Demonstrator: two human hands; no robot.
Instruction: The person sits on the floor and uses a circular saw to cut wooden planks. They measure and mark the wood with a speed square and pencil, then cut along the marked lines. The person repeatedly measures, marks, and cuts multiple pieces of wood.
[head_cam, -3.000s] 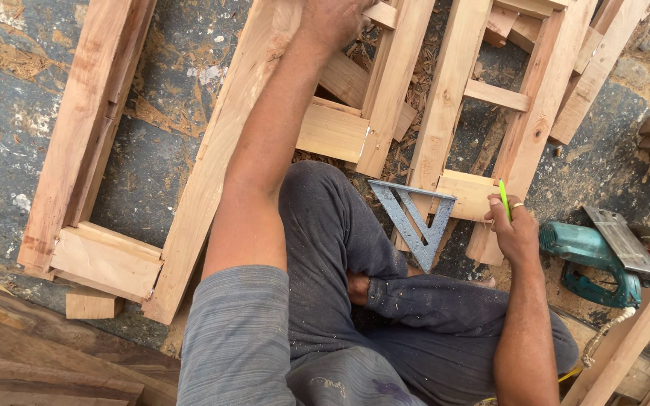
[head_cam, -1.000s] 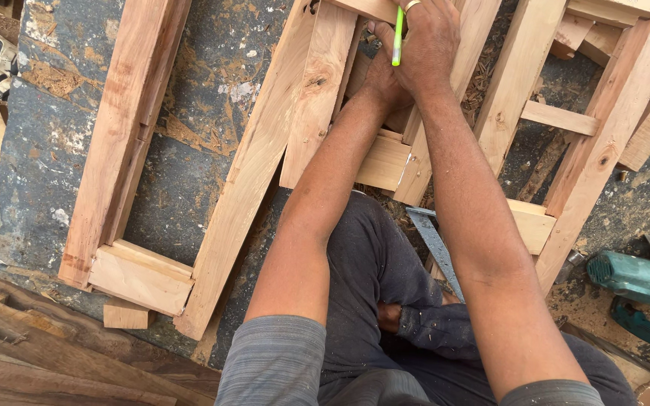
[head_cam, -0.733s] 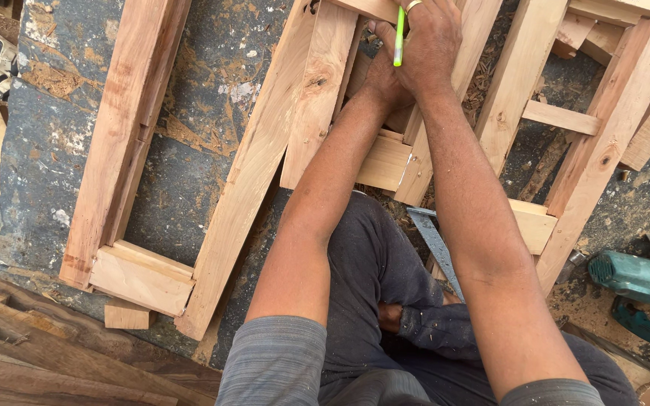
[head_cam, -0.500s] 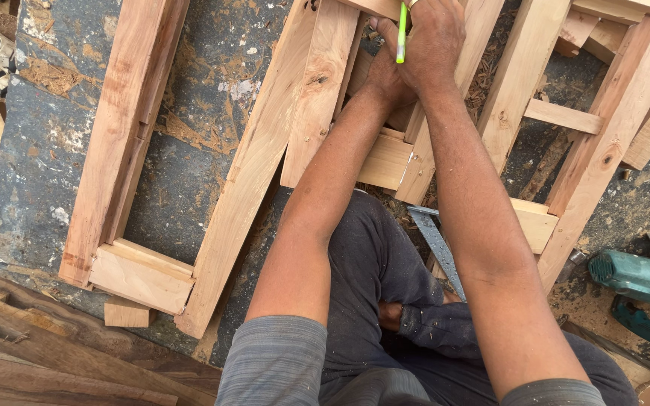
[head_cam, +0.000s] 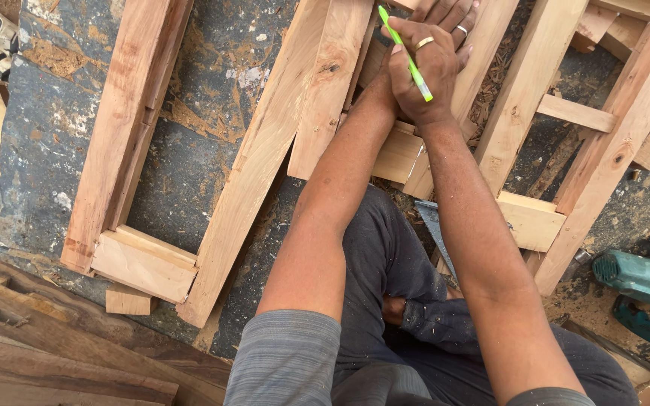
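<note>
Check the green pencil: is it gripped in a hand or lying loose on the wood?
Gripped. The right hand is closed around the green pencil, which slants up clear of the wooden frame.

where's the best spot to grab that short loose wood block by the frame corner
Grip the small wood block across its two long side faces, coming straight down from above. It lies flat on the ground, its top fully exposed, just below the frame's end piece, which probably crowds its upper edge.

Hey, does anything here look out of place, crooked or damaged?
Little stands out. A loose wood offcut lies by the corner of the left frame, and sawdust is scattered on the slab. The right hand holds a green pencil over the left hand.
</note>
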